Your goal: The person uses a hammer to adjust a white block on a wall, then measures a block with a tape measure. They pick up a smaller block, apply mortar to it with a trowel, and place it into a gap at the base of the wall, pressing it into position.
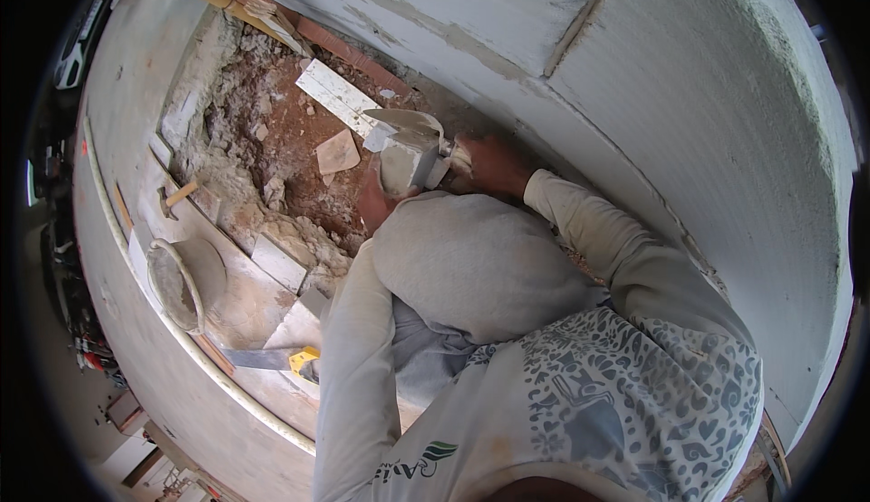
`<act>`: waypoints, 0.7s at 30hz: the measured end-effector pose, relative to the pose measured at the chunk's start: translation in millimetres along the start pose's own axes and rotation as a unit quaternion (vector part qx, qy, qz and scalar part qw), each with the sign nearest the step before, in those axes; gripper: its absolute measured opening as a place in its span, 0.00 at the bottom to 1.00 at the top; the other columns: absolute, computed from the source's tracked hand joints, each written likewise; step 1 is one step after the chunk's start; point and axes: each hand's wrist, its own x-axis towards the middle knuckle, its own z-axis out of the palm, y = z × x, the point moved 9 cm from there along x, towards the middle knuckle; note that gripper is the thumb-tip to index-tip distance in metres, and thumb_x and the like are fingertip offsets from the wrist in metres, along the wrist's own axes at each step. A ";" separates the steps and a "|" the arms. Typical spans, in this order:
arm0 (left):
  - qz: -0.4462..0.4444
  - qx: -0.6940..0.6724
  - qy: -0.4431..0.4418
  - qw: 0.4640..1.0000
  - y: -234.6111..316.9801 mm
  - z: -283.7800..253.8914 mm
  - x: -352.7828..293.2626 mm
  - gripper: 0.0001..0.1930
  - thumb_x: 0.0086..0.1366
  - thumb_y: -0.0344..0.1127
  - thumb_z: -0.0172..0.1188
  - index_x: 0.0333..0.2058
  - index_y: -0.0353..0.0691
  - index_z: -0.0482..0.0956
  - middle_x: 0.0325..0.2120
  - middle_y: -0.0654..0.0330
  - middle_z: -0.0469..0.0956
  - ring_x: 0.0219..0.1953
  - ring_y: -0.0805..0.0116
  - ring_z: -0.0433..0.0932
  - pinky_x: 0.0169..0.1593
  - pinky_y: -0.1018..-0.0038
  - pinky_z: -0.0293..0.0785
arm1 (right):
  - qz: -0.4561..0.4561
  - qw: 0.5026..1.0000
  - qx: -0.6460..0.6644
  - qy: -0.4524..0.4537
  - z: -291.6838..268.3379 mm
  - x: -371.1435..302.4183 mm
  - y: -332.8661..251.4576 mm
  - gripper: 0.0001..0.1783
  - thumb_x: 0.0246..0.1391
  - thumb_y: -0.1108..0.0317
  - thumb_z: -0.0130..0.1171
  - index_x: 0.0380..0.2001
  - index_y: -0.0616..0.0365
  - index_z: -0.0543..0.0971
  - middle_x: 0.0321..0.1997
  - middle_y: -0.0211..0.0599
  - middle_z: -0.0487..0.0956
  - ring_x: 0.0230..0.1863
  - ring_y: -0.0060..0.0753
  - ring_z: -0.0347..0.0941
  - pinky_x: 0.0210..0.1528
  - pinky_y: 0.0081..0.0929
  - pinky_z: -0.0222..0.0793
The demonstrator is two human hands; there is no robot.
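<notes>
My right hand reaches forward along the white block wall and grips a trowel; its blade is smeared with grey mortar. My left hand is mostly hidden behind my bent knee in grey trousers. It holds a grey chunk of block from below, right under the trowel blade. Both hands are close together above a pit of red earth and rubble.
A mortar-caked bucket stands at the left, beside a white hose. A hand saw with a yellow handle lies near my left elbow. A hammer, cut white blocks, a white board and a tile shard lie around the pit.
</notes>
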 end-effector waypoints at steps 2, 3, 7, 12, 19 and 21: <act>-0.012 -0.015 -0.008 1.000 17.1 1.0 1.3 0.50 0.41 0.37 0.83 0.64 0.36 0.68 0.57 0.43 0.76 0.57 0.43 0.78 0.59 0.57 0.74 | 0.017 1.000 0.019 0.000 8.8 -6.0 3.9 0.23 0.60 0.53 0.62 0.47 0.60 0.76 0.36 0.57 0.82 0.40 0.63 0.80 0.45 0.55 0.74; -0.016 -0.022 -0.013 1.000 25.0 2.1 1.8 0.51 0.40 0.37 0.83 0.65 0.37 0.68 0.58 0.43 0.76 0.57 0.43 0.78 0.59 0.57 0.74 | 0.026 0.999 0.027 0.003 12.8 -10.0 8.4 0.22 0.59 0.53 0.63 0.47 0.60 0.76 0.36 0.57 0.82 0.41 0.62 0.80 0.45 0.56 0.74; -0.007 0.019 -0.026 0.999 12.3 10.8 13.7 0.51 0.42 0.39 0.82 0.66 0.37 0.66 0.55 0.42 0.78 0.56 0.45 0.79 0.58 0.58 0.75 | 0.001 0.995 0.096 0.024 11.6 13.7 41.4 0.23 0.59 0.52 0.63 0.47 0.61 0.77 0.38 0.59 0.82 0.42 0.62 0.80 0.45 0.54 0.74; 0.038 -0.015 -0.004 0.999 25.3 6.7 7.0 0.50 0.42 0.37 0.82 0.65 0.36 0.67 0.58 0.41 0.76 0.57 0.42 0.78 0.60 0.57 0.74 | -0.005 0.999 -0.007 0.052 21.1 -1.3 42.4 0.23 0.58 0.53 0.65 0.47 0.61 0.77 0.37 0.58 0.82 0.41 0.62 0.80 0.45 0.54 0.74; 0.010 0.006 -0.007 1.000 20.1 2.2 -3.9 0.50 0.42 0.38 0.82 0.64 0.34 0.67 0.56 0.41 0.77 0.57 0.42 0.78 0.59 0.57 0.74 | 0.022 0.999 0.035 0.011 16.1 -14.1 16.0 0.25 0.53 0.53 0.68 0.47 0.61 0.78 0.40 0.57 0.83 0.42 0.63 0.80 0.46 0.53 0.75; 0.013 0.007 -0.022 1.000 25.5 3.4 7.8 0.50 0.42 0.38 0.82 0.64 0.34 0.68 0.55 0.41 0.77 0.57 0.42 0.78 0.59 0.56 0.74 | 0.014 0.999 0.024 0.035 16.8 -7.7 39.4 0.26 0.57 0.53 0.66 0.51 0.60 0.76 0.41 0.60 0.82 0.43 0.66 0.79 0.46 0.55 0.74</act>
